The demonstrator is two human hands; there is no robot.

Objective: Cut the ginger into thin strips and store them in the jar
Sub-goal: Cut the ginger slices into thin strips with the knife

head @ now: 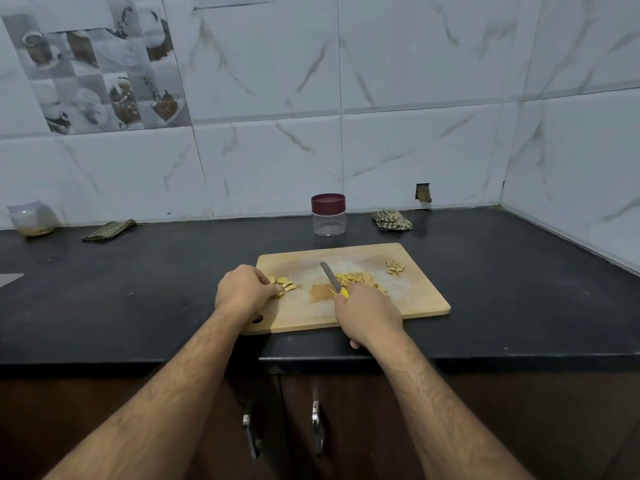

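Ginger slices (284, 285) lie at the left-centre of the cutting board (426, 299), and my left hand (242, 289) has its fingers curled down on them, pinning them to the wood. Just right of centre sits a loose heap of ginger strips (360, 278), touching the knife (330, 276), whose yellow handle my right hand (367, 315) grips with closed fingers. A small pile of peelings (394, 269) rests near the board's upper right corner.

I judge the slices stiff but light and a bit damp, so they could skid under the blade; I'd hold them flat from above, fingertips tucked back. The strips look thin and limp, best gathered by pinching or scooping. The jar (328, 214) stands above the board in the frame, its maroon lid on.
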